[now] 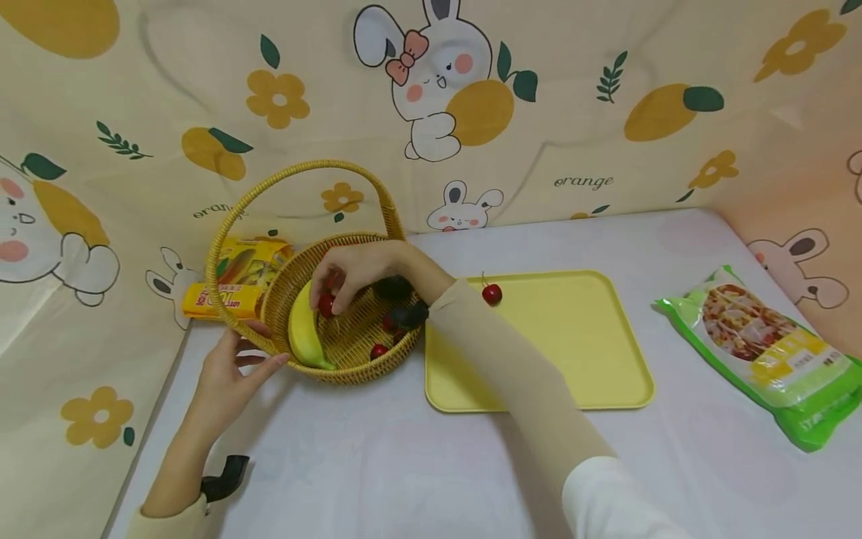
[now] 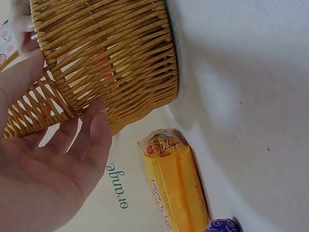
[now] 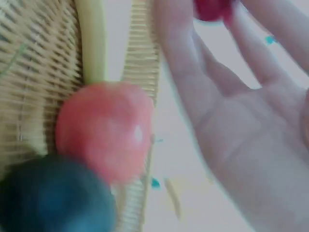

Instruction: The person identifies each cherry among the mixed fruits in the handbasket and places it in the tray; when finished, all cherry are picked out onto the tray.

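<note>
My left hand (image 1: 232, 374) grips the wicker basket (image 1: 350, 376) at its left side, by the foot of the tall handle. In the left wrist view the thumb lies at the rim and the fingers lie along the woven wall (image 2: 111, 63). Over the basket, my right hand (image 1: 357, 268) pinches a red cherry (image 1: 326, 305) above the banana (image 1: 306, 333). The right wrist view shows that cherry (image 3: 212, 8) at the fingertips. Also in the basket are a red apple (image 3: 106, 130), a dark round fruit (image 3: 53, 198) and more cherries (image 1: 379, 351).
One cherry (image 1: 492, 294) lies on the yellow tray (image 1: 539, 409) right of the basket, under my right forearm's reach. Yellow snack packs (image 1: 222, 301) stand behind the basket's left side. A green food bag (image 1: 774, 352) lies far right. Printed cloth (image 1: 572, 150) walls the table's back.
</note>
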A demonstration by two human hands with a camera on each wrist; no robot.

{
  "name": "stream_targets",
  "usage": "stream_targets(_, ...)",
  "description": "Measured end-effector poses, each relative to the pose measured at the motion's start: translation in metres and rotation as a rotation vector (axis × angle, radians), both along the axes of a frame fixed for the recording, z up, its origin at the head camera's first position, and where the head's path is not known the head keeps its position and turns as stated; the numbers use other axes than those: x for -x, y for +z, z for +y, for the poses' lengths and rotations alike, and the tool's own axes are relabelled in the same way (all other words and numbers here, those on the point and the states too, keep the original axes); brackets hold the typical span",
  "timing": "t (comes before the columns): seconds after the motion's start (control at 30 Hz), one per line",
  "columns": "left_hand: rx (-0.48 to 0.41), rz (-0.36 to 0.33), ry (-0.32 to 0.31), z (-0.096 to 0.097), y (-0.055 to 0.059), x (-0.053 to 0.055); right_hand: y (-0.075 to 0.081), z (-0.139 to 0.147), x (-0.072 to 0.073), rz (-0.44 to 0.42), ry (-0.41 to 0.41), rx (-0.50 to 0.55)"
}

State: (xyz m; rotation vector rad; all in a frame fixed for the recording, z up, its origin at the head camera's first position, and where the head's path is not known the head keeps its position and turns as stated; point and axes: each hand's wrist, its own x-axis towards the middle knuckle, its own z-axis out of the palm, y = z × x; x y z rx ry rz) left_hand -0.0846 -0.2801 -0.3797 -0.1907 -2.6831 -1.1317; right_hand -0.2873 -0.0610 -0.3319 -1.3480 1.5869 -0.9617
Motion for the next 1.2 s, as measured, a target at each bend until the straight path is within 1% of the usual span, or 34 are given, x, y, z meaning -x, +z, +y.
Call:
stream_targets(0.1,-0.001,0.003,0.001,0.000,0.000,0.000,0.011,0.027,0.002,-0.040,-0.087,0.173)
stream_targets(0.13,-0.001,0.004,0.002,0.000,0.000,0.000,0.015,0.037,0.002,-0.050,-0.118,0.212)
stream_targets(0.17,0.000,0.004,0.002,0.000,0.000,0.000,0.018,0.048,0.003,-0.053,-0.152,0.234)
stream_targets(0.23,0.002,0.005,0.004,0.000,0.000,0.000,0.021,0.073,0.004,-0.028,-0.227,0.252)
stream_targets(0.33,0.004,0.004,0.003,0.000,0.000,0.000,0.021,0.112,0.005,0.006,-0.367,0.221)
stream_targets(0.43,0.012,0.007,0.001,0.000,0.000,0.000,0.013,0.151,0.005,0.020,-0.487,0.182)
stream_targets(0.53,0.011,0.009,-0.001,0.000,0.000,-0.001,-0.001,0.186,0.003,-0.003,-0.595,0.151)
stream_targets(0.57,0.010,0.009,-0.001,0.000,0.000,-0.001,-0.006,0.196,0.002,0.003,-0.631,0.143)
stream_targets(0.63,0.005,0.007,-0.003,0.000,0.000,-0.001,-0.018,0.215,-0.001,0.037,-0.704,0.137)
stream_targets(0.77,0.004,0.005,-0.005,0.001,0.000,-0.001,-0.039,0.245,-0.011,0.164,-0.818,0.125)
stream_targets(0.9,0.004,0.007,-0.004,0.001,-0.001,-0.001,-0.053,0.266,-0.022,0.272,-0.889,0.072)
stream_targets(1.0,0.001,0.004,-0.004,0.001,-0.001,-0.001,-0.060,0.278,-0.029,0.347,-0.905,0.012)
stream_targets(1.1,0.003,0.002,-0.003,0.001,-0.001,0.000,-0.066,0.286,-0.033,0.383,-0.913,-0.034)
stream_targets(1.2,0.002,-0.001,-0.004,0.001,-0.001,0.000,-0.069,0.291,-0.035,0.393,-0.921,-0.069)
